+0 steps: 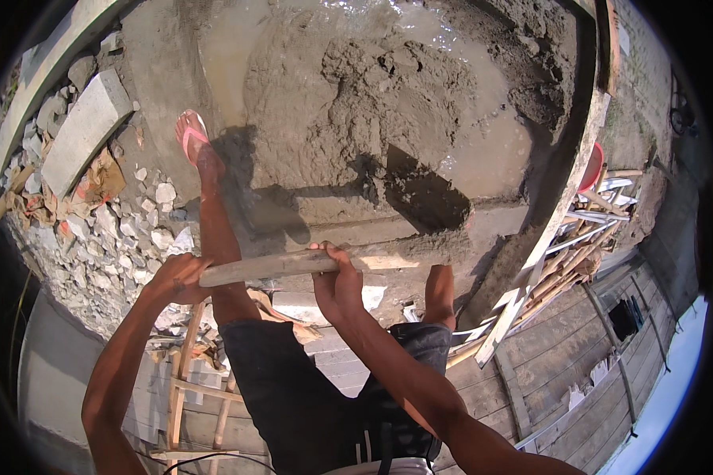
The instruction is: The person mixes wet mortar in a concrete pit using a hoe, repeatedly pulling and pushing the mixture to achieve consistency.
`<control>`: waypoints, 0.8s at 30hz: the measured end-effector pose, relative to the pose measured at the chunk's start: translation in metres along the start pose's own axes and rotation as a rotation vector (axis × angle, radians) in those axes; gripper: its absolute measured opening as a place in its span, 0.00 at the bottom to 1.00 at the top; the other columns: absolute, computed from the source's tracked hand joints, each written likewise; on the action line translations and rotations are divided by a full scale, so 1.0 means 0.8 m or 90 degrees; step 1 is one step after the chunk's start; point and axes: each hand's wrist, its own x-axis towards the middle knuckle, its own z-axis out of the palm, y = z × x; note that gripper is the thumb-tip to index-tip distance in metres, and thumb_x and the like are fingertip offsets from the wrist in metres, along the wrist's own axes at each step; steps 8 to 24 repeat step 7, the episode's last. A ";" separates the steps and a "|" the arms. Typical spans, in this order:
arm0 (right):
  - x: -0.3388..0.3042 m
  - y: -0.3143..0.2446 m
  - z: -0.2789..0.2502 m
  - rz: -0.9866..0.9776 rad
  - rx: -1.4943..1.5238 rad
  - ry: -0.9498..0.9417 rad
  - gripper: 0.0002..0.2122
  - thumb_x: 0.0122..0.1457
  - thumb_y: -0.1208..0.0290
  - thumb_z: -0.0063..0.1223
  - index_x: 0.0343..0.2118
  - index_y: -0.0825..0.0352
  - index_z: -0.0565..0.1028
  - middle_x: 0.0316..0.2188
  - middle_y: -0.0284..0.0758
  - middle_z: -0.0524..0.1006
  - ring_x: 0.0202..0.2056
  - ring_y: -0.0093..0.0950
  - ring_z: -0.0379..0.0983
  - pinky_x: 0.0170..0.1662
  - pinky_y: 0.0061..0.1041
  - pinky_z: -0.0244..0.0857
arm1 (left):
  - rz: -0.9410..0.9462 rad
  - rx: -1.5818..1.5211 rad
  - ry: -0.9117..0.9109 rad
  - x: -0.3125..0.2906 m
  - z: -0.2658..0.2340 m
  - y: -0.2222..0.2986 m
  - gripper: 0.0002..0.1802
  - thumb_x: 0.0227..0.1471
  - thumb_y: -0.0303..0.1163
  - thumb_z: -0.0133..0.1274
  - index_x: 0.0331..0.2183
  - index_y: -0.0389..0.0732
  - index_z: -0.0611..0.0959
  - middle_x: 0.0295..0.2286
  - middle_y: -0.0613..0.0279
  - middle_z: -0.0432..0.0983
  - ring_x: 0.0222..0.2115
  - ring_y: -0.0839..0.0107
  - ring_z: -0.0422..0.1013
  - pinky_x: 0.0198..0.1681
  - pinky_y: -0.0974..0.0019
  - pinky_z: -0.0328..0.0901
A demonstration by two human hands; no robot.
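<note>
A hoe with a thick wooden handle (281, 267) lies across in front of my legs, its far right end caked with wet mortar. My left hand (181, 279) is closed round the handle's left end. Farther along, my right hand (339, 285) grips the handle near its middle, thumb and fingers over the top. From the handle's right end the dark, flat hoe blade (426, 191) points away from me, its front edge against the wet grey mortar (396, 95). Shiny water (491, 146) pools around the lumpy heap.
Broken rubble (127, 245) and a concrete block (87, 131) lie to the left, near my foot in a pink sandal (190, 138). A wooden board (558, 206) edges the right side. Beyond it are bamboo and scrap sticks (582, 257) and a red bucket (592, 168).
</note>
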 end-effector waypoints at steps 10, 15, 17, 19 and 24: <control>0.174 -0.116 -0.002 0.011 -0.152 -0.032 0.06 0.57 0.73 0.51 0.28 0.66 0.66 0.22 0.33 0.65 0.24 0.29 0.66 0.35 0.38 0.71 | -0.138 -0.074 -0.096 0.041 -0.005 0.227 0.23 0.43 0.36 0.59 0.42 0.37 0.78 0.32 0.44 0.79 0.36 0.49 0.77 0.44 0.53 0.70; 0.174 -0.116 -0.002 0.011 -0.152 -0.032 0.06 0.57 0.73 0.51 0.28 0.66 0.66 0.22 0.33 0.65 0.24 0.29 0.66 0.35 0.38 0.71 | -0.138 -0.074 -0.096 0.041 -0.005 0.227 0.23 0.43 0.36 0.59 0.42 0.37 0.78 0.32 0.44 0.79 0.36 0.49 0.77 0.44 0.53 0.70; 0.174 -0.116 -0.002 0.011 -0.152 -0.032 0.06 0.57 0.73 0.51 0.28 0.66 0.66 0.22 0.33 0.65 0.24 0.29 0.66 0.35 0.38 0.71 | -0.138 -0.074 -0.096 0.041 -0.005 0.227 0.23 0.43 0.36 0.59 0.42 0.37 0.78 0.32 0.44 0.79 0.36 0.49 0.77 0.44 0.53 0.70; 0.174 -0.116 -0.002 0.011 -0.152 -0.032 0.06 0.57 0.73 0.51 0.28 0.66 0.66 0.22 0.33 0.65 0.24 0.29 0.66 0.35 0.38 0.71 | -0.138 -0.074 -0.096 0.041 -0.005 0.227 0.23 0.43 0.36 0.59 0.42 0.37 0.78 0.32 0.44 0.79 0.36 0.49 0.77 0.44 0.53 0.70; 0.174 -0.116 -0.002 0.011 -0.152 -0.032 0.06 0.57 0.73 0.51 0.28 0.66 0.66 0.22 0.33 0.65 0.24 0.29 0.66 0.35 0.38 0.71 | -0.138 -0.074 -0.096 0.041 -0.005 0.227 0.23 0.43 0.36 0.59 0.42 0.37 0.78 0.32 0.44 0.79 0.36 0.49 0.77 0.44 0.53 0.70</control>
